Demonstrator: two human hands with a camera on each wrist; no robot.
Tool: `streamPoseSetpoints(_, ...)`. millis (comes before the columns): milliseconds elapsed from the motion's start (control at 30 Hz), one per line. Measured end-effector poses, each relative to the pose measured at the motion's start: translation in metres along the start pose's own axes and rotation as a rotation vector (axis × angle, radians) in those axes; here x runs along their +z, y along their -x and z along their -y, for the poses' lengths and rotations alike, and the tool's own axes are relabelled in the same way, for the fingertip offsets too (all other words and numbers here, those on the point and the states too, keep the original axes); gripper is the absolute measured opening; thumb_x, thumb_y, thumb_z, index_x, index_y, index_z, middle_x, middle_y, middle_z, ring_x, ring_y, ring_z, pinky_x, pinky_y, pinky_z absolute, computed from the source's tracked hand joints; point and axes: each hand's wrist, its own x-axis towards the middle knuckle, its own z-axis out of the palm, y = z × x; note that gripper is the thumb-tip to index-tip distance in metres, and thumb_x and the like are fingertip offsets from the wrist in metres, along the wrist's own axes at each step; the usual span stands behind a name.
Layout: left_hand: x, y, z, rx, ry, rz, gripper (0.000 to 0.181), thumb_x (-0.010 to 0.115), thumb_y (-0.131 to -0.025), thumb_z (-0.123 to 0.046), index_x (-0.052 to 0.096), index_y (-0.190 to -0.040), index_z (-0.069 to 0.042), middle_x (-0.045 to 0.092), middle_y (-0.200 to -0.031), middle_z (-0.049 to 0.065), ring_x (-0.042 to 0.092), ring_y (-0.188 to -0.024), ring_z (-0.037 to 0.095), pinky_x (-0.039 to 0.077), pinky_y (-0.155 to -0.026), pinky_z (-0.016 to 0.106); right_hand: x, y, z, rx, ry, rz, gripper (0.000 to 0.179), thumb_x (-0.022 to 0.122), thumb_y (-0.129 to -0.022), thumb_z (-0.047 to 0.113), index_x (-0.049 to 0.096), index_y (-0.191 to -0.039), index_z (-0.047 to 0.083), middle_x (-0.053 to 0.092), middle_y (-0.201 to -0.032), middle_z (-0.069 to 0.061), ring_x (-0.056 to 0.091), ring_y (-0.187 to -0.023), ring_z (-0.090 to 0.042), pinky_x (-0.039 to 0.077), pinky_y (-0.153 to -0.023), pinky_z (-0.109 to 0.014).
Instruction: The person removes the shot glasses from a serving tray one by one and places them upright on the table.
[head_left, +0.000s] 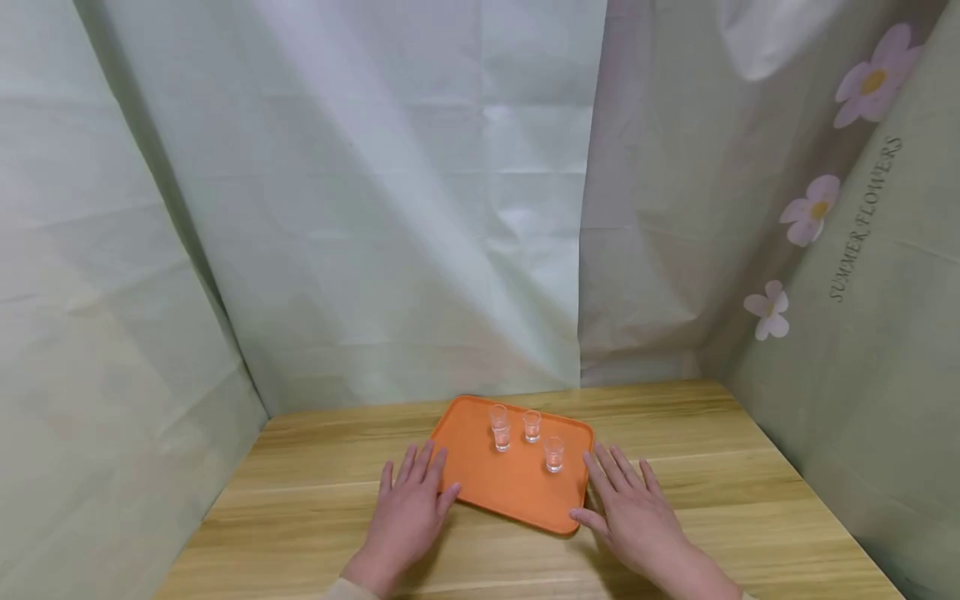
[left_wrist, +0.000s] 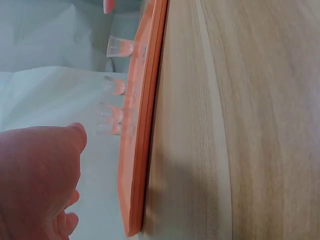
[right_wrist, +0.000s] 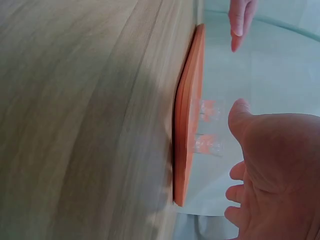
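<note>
An orange tray lies slightly turned on the wooden table, with several small clear shot glasses on it. One glass stands toward the tray's right side, another farther back, and two overlap left of that. My left hand is spread with straight fingers by the tray's left edge. By the right edge, my right hand is likewise spread, palm down. Both wrist views show the left thumb and right thumb raised above the rim; contact of the other fingertips cannot be told.
The wooden table extends on both sides of the tray. Pale hanging sheets close off the back and left. A flower-printed sheet forms the right wall.
</note>
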Motion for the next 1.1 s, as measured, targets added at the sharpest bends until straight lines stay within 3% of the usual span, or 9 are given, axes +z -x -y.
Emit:
streamPoseSetpoints(367, 0.006, -0.007, 0.007, -0.022, 0.001, -0.012, 0.059, 0.063, -0.113, -0.04, 0.058, -0.159, -0.004, 0.047, -0.169, 0.022, 0.037, -0.159, 0.049, 0.025, -0.123, 0.081, 0.001, -0.003, 0.001, 0.018, -0.054, 0.077, 0.085, 0.064, -0.106, 0.06, 0.047, -0.166, 0.002, 0.039, -0.173, -0.022, 0.033, -0.161, -0.046, 0.024, -0.126, -0.079)
streamPoseSetpoints(1100, 0.017, -0.021, 0.018, -0.087, 0.029, 0.063, 0.06, 0.061, -0.114, -0.042, 0.056, -0.16, -0.003, 0.045, -0.17, 0.023, 0.037, -0.158, 0.051, 0.025, -0.123, 0.081, 0.014, -0.01, 0.003, 0.048, -0.09, 0.152, 0.084, 0.065, -0.105, 0.06, 0.051, -0.162, -0.001, 0.044, -0.17, -0.024, 0.037, -0.16, -0.046, 0.025, -0.126, -0.077)
